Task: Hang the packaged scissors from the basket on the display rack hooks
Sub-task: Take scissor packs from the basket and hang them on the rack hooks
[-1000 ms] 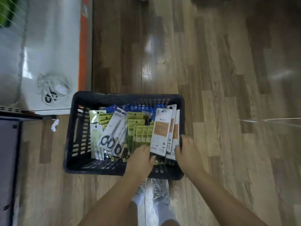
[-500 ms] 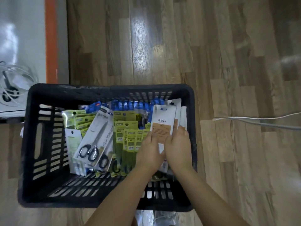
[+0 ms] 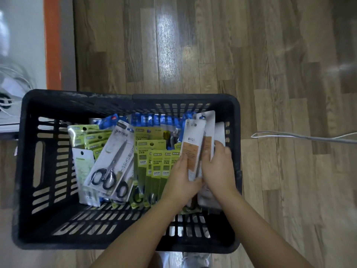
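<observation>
While both hands are working inside the basket (image 3: 127, 97), the left hand (image 3: 180, 182) and right hand (image 3: 217, 169) are closing on a stack of white packs (image 3: 193, 146) at the basket's right side. Left fingers (image 3: 182, 161) are curling round the front pack's left edge, right fingers (image 3: 219, 147) are pinching the packs behind it, so each hand is holding card, not spread wide. The stack is standing tilted between the two hands, tops leaning toward the far wall.

Risks, judging from here:
- Packs are fanning apart between the fingers, so lifting could be pulling up several at once and one could be slipping back down or out onto the floor (image 3: 270, 55).
- Green packs (image 3: 158, 163) are sitting just left of the left fingers, touching or nearly; a pull could be dragging them along or toppling the row.
- Hang holes at the top are well away from the fingers, so the grip is low and the cards could be bending or swinging.
- No rack or hooks are showing here, so hanging is not yet starting.
</observation>
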